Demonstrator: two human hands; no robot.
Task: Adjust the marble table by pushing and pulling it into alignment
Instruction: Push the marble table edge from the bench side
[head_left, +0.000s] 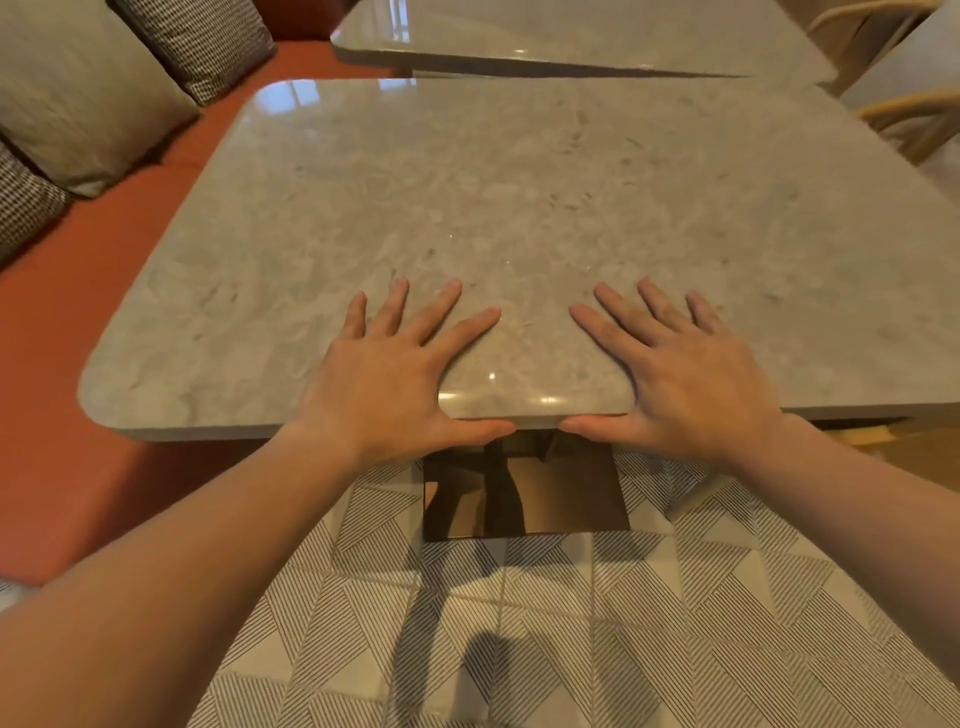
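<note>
A grey-beige marble table (519, 197) with rounded corners fills the middle of the view. My left hand (395, 379) lies flat on its near edge, fingers spread on the top and thumb along the rim. My right hand (680, 374) mirrors it a little to the right, thumb also pressed against the front rim. The two thumbs nearly meet at the edge's middle. A second marble table (571, 36) stands just beyond; the gap between the two tops is wider on the left and closes toward the right.
A red bench seat (78, 415) with beige and checked cushions (78, 88) runs along the left. A shiny metal table base (524, 493) shows under the near edge on patterned floor tiles (519, 623). Wooden chair frames (909, 114) stand at the right.
</note>
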